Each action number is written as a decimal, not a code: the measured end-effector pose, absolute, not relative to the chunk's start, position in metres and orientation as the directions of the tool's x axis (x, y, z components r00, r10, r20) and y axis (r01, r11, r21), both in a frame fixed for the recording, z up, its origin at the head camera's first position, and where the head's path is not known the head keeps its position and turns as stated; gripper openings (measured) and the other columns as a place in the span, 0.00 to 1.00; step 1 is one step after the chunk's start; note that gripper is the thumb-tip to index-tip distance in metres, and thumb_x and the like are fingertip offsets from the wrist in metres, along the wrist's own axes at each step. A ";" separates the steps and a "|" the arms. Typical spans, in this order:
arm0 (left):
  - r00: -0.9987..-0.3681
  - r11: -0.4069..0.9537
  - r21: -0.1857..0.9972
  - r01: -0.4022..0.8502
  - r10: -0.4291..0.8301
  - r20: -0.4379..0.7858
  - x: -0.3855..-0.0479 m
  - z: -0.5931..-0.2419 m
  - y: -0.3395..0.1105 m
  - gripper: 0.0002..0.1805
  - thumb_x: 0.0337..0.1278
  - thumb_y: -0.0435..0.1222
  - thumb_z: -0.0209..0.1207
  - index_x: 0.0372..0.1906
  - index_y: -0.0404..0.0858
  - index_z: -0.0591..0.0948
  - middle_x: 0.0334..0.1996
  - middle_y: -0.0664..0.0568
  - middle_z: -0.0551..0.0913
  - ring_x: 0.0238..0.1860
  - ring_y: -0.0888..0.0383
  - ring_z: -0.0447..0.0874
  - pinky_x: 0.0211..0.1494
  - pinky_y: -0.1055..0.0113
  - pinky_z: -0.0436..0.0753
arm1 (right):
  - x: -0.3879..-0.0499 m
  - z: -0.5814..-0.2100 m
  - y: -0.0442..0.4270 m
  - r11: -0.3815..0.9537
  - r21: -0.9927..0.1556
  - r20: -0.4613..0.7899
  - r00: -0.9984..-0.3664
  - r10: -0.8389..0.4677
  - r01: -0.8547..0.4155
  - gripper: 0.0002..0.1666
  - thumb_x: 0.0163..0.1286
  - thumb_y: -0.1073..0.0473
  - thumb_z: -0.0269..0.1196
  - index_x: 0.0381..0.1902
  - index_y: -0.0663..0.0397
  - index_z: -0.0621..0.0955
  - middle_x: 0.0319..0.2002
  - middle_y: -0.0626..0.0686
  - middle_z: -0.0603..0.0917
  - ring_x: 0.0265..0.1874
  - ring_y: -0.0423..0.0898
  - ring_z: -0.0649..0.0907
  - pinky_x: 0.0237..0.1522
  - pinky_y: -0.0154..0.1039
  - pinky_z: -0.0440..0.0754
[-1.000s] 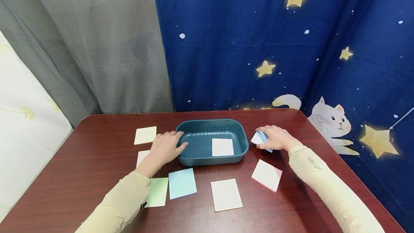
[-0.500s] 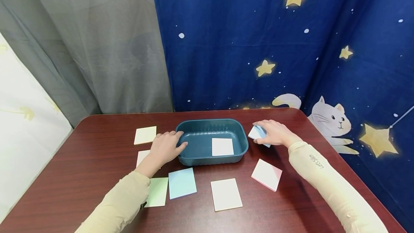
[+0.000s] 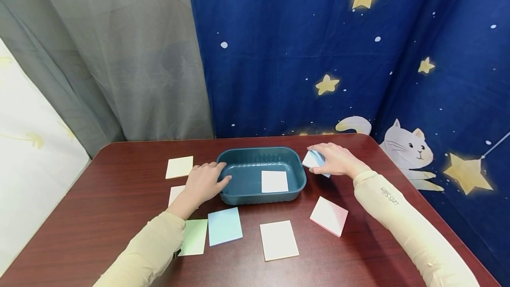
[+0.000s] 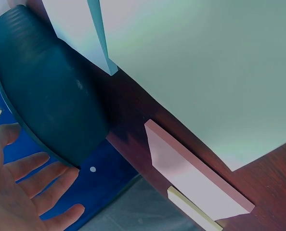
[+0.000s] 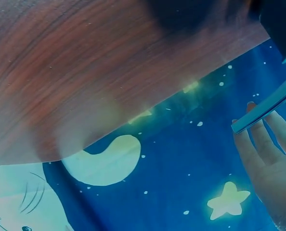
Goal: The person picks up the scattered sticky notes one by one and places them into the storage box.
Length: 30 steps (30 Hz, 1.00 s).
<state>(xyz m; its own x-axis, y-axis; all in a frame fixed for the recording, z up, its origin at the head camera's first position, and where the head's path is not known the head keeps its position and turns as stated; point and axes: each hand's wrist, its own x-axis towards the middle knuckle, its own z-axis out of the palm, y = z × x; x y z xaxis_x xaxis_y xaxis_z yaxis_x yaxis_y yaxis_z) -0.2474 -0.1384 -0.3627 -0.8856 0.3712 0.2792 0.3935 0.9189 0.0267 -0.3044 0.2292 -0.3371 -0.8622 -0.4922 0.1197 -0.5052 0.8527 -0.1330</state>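
Note:
A teal plastic bin stands mid-table with a white square pad lying inside. My left hand rests on the bin's left rim, its fingers relaxed; in the left wrist view the same hand has spread fingers against the bin wall. Just off the bin's right side, my right hand grips a light blue sticky-note pad between thumb and fingers. The right wrist view shows the blue pad edge-on, tilted, in the right hand.
In front of the bin lie a blue pad, a cream pad and a pink-edged pad. At left are a yellow pad, a pale pink pad and a green pad, the last two partly covered by my left arm.
My right hand has moved left and slightly away from me with the blue pad, closer to the bin. My left hand has stayed on the rim.

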 end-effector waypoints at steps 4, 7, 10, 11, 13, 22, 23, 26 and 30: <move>-0.883 0.917 0.030 0.397 0.373 0.284 -0.247 -0.362 -0.138 0.25 0.53 0.50 0.54 0.51 0.36 0.76 0.40 0.44 0.79 0.36 0.49 0.78 0.35 0.54 0.73 | -0.304 -0.334 0.225 0.841 -0.140 0.130 -0.852 -0.508 -0.523 0.39 0.46 0.41 0.65 0.56 0.50 0.72 0.47 0.53 0.75 0.41 0.49 0.72 0.36 0.46 0.70; -0.880 0.915 0.029 0.401 0.376 0.291 -0.247 -0.362 -0.138 0.25 0.53 0.49 0.54 0.50 0.36 0.76 0.40 0.44 0.79 0.35 0.49 0.78 0.34 0.55 0.74 | -0.303 -0.332 0.222 0.832 -0.146 0.137 -0.844 -0.519 -0.536 0.39 0.46 0.41 0.65 0.56 0.50 0.73 0.47 0.52 0.76 0.41 0.49 0.72 0.37 0.46 0.70; -0.879 0.915 0.027 0.403 0.378 0.292 -0.247 -0.362 -0.138 0.25 0.53 0.49 0.54 0.50 0.36 0.76 0.39 0.44 0.79 0.34 0.49 0.78 0.34 0.55 0.74 | -0.302 -0.331 0.219 0.824 -0.151 0.140 -0.837 -0.530 -0.547 0.39 0.46 0.42 0.65 0.56 0.50 0.72 0.47 0.51 0.76 0.42 0.49 0.72 0.38 0.46 0.70; -0.879 0.915 0.027 0.402 0.378 0.291 -0.247 -0.362 -0.138 0.25 0.53 0.49 0.54 0.50 0.36 0.76 0.39 0.44 0.79 0.34 0.49 0.78 0.34 0.55 0.74 | -0.302 -0.330 0.218 0.822 -0.152 0.141 -0.835 -0.531 -0.549 0.39 0.46 0.42 0.65 0.56 0.50 0.72 0.47 0.50 0.76 0.42 0.49 0.72 0.38 0.46 0.69; -0.880 0.916 0.027 0.401 0.377 0.290 -0.247 -0.362 -0.138 0.25 0.53 0.49 0.54 0.50 0.36 0.76 0.40 0.44 0.79 0.35 0.49 0.78 0.34 0.55 0.74 | -0.303 -0.330 0.216 0.820 -0.155 0.141 -0.833 -0.534 -0.552 0.39 0.46 0.42 0.65 0.56 0.50 0.72 0.48 0.50 0.75 0.42 0.49 0.71 0.39 0.47 0.70; -0.882 0.917 0.027 0.397 0.373 0.289 -0.247 -0.363 -0.138 0.25 0.53 0.50 0.54 0.51 0.36 0.76 0.40 0.44 0.79 0.35 0.49 0.78 0.35 0.54 0.74 | -0.305 -0.327 0.209 0.809 -0.144 0.142 -0.821 -0.553 -0.570 0.40 0.46 0.41 0.65 0.57 0.49 0.71 0.51 0.49 0.74 0.43 0.48 0.71 0.38 0.45 0.71; -0.882 0.918 0.028 0.397 0.373 0.289 -0.248 -0.363 -0.138 0.25 0.53 0.50 0.54 0.51 0.36 0.76 0.40 0.44 0.79 0.36 0.49 0.78 0.35 0.54 0.74 | -0.305 -0.327 0.208 0.807 -0.143 0.143 -0.819 -0.556 -0.573 0.40 0.46 0.41 0.65 0.57 0.49 0.71 0.51 0.49 0.74 0.43 0.48 0.71 0.38 0.45 0.71; -0.883 0.918 0.027 0.395 0.372 0.285 -0.248 -0.363 -0.139 0.26 0.53 0.50 0.54 0.51 0.36 0.76 0.41 0.44 0.79 0.36 0.49 0.78 0.35 0.54 0.74 | -0.306 -0.326 0.205 0.800 -0.144 0.144 -0.812 -0.565 -0.582 0.40 0.46 0.41 0.65 0.57 0.49 0.71 0.52 0.49 0.74 0.43 0.48 0.71 0.38 0.45 0.70; -0.885 0.919 0.020 0.395 0.374 0.279 -0.248 -0.364 -0.139 0.26 0.53 0.51 0.53 0.51 0.37 0.75 0.41 0.44 0.79 0.36 0.49 0.78 0.35 0.55 0.74 | -0.307 -0.325 0.200 0.789 -0.137 0.151 -0.799 -0.582 -0.600 0.40 0.46 0.41 0.64 0.58 0.49 0.71 0.52 0.50 0.73 0.44 0.48 0.71 0.39 0.45 0.70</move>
